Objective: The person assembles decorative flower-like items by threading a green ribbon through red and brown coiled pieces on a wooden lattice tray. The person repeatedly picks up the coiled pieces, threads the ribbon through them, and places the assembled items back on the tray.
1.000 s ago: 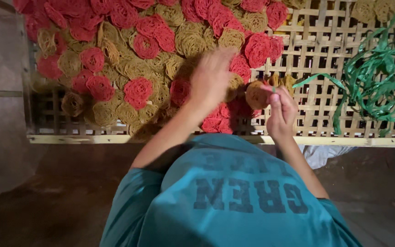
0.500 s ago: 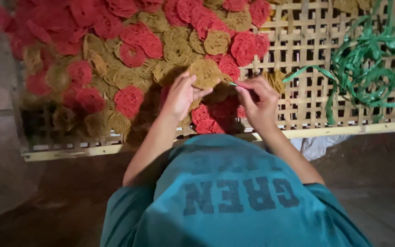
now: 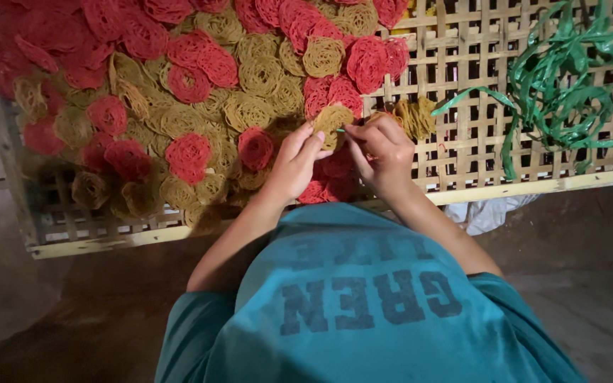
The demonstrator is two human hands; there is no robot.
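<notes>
Just above the near edge of the woven bamboo rack (image 3: 533, 186), a yellow-brown coiled noodle disc (image 3: 331, 120) is pinched between both hands: left hand (image 3: 294, 164) and right hand (image 3: 384, 152) each grasp it. Many red and yellow discs (image 3: 200, 92) lie spread beyond; green plastic strips (image 3: 562, 85) sit apart, apparently unused so far.

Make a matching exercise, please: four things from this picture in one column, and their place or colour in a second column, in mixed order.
1. tan disc
2. green strips
3. white cloth
4. lattice tray

a. heaped at the tray's far right
b. below the tray's front edge
c. pinched between left hand and right hand
d. under the red and tan discs

Pairs: 1-c, 2-a, 3-b, 4-d
</notes>
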